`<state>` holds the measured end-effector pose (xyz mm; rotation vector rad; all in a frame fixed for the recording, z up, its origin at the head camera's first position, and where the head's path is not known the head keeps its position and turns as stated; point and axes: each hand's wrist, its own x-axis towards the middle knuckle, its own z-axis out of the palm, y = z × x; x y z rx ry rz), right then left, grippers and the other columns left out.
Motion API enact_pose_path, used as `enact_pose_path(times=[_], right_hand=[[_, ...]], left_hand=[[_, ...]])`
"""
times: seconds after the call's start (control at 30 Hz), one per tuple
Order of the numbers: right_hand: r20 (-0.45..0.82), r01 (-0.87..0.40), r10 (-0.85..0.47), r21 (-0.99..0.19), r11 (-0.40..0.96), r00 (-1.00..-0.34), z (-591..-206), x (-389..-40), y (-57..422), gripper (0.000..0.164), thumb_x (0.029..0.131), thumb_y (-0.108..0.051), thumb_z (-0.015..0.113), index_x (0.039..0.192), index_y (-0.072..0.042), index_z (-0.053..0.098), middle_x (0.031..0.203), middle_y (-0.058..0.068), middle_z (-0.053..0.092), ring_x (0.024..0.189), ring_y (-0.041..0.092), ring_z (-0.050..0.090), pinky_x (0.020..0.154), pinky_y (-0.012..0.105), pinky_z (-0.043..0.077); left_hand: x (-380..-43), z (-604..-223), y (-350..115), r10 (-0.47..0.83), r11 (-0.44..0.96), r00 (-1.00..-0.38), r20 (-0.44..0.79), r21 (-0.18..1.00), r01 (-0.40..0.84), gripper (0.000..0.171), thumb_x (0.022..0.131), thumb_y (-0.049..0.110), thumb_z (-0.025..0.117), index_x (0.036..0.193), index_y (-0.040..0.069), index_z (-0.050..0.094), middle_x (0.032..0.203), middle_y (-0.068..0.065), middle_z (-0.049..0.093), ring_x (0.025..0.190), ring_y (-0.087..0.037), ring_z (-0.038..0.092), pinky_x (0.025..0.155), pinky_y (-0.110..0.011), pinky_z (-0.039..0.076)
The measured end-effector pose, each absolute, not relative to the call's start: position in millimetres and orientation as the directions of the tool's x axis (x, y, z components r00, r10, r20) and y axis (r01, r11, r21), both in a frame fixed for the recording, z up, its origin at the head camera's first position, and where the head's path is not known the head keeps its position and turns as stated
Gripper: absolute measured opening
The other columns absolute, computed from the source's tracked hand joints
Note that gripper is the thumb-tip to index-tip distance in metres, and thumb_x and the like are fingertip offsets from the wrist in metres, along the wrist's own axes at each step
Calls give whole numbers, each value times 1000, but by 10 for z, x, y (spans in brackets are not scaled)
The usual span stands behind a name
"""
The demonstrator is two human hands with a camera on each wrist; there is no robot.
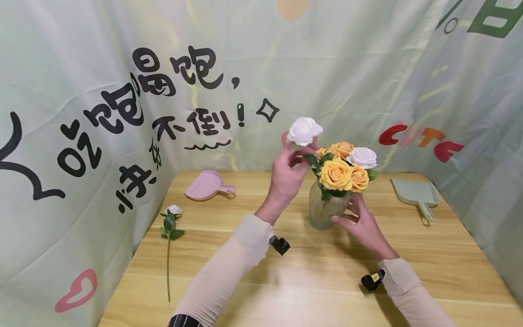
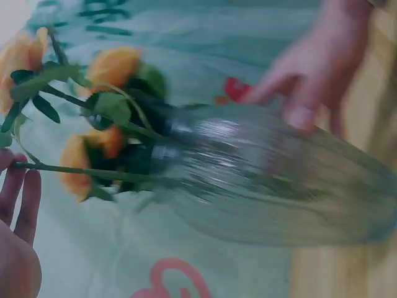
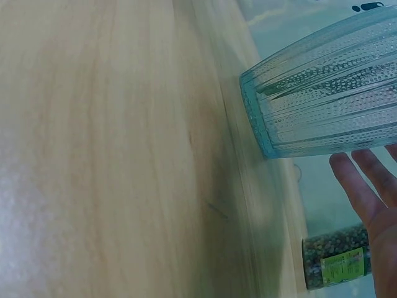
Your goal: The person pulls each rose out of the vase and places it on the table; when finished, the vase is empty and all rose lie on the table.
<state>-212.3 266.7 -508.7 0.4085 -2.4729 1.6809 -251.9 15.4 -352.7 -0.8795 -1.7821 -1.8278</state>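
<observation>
As a person's left hand (image 1: 288,171) pinches a white rose (image 1: 304,131) just below its bloom, the right hand (image 1: 364,228) rests against a ribbed glass vase (image 1: 319,210) over the middle of a wooden table (image 1: 302,290). The left thumb and fingers are drawn narrow around a green stem (image 2: 87,169), which runs from the fingertips toward the mouth of the vase in the left wrist view. The right thumb and fingers stand wide apart, fairly straight, touching one side of the glass. How firmly they press cannot be told.

The held bloom tops the bouquet, slightly apart from a cluster of yellow-orange roses (image 1: 336,174) and a second white bloom (image 1: 362,157) at the vase's mouth. Stems show through the clear, textured glass. The vase leans slightly; whether its whole base meets the wood is unclear.

At the table's left side lies a single white-flowered stem (image 1: 168,254), well apart from the vase. A pink dustpan (image 1: 203,185) lies near the back left, a grey-green dustpan (image 1: 414,193) near the back right. From the right wrist, a container of small mottled grains (image 3: 316,261) with a green label shows beneath the vase. Behind everything hangs a pale, printed curtain (image 1: 343,81).
</observation>
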Motion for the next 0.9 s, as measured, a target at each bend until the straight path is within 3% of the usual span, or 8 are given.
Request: enact_pose_path(times=[0.2, 0.37, 0.6, 0.77, 0.9], right_hand=[[262, -299, -149, -883, 363, -954, -5092, -2122, 2671, 100, 102, -14, 79, 175, -37, 15, 175, 20, 34, 150, 51, 45, 100, 9, 56], [257, -297, -156, -886, 355, -954, -5103, -2121, 2663, 102, 102, -14, 78, 175, -42, 11, 177, 20, 29, 152, 52, 44, 100, 7, 54], [257, -296, -154, -884, 361, -954, -5100, -2129, 2656, 101, 102, -15, 79, 175, -41, 13, 177, 19, 30, 153, 52, 43, 100, 5, 52], [255, -291, -144, -885, 364, -956, -5097, -2129, 2650, 100, 102, -15, 80, 175, -39, 15, 175, 20, 34, 151, 52, 45, 100, 5, 53], [260, -293, -139, -890, 350, -955, -5100, -2134, 2648, 101, 100, -14, 81, 175, -38, 16, 174, 22, 35, 150, 52, 45, 100, 7, 55]], left_hand=[[-2484, -3688, 284, 232, 40, -643, 730, 653, 756, 19, 97, -6, 74, 113, -1, 64, 117, -21, 74, 110, -34, 74, 97, -21, 63], [-2467, -3752, 350, 226, 18, -661, 715, 676, 737, 47, 94, 3, 84, 131, -1, 55, 115, -18, 66, 102, -33, 71, 95, -21, 63], [-2469, -3701, 321, 178, 6, -697, 694, 708, 706, 70, 90, 8, 89, 146, 2, 47, 130, -16, 63, 111, -23, 66, 101, -25, 61], [-2472, -3620, 269, 146, -70, -646, 749, 659, 749, 50, 97, 0, 69, 143, -3, 49, 136, -25, 62, 115, -39, 65, 104, -31, 62], [-2483, -3561, 233, 126, -105, -604, 787, 616, 781, 53, 90, -11, 52, 142, -7, 50, 140, -29, 60, 119, -47, 63, 102, -35, 63]])
